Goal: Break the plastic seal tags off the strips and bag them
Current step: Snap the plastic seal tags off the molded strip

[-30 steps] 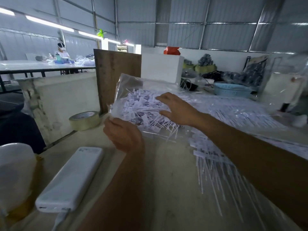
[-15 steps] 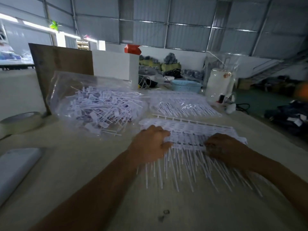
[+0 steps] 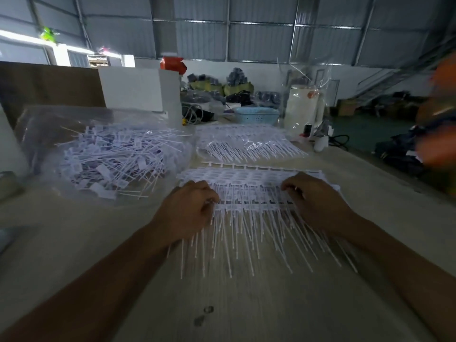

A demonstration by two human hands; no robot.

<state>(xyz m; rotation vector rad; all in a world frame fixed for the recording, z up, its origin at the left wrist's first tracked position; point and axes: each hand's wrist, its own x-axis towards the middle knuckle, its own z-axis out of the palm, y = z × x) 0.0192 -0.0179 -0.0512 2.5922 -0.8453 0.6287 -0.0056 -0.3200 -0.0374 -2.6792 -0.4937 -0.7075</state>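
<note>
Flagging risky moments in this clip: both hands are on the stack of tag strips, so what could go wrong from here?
1. The left hand and right hand grip several layered strips at once; a snap may break them unevenly or scatter tags.
2. The long tails fan out and overlap, so they may tangle or bend.
3. The bag of loose tags lies flat to the left, so carried tags may spill.

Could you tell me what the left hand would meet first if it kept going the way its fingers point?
Probably the tag strips it already grips: the left hand points right along them, toward the right hand.
</note>
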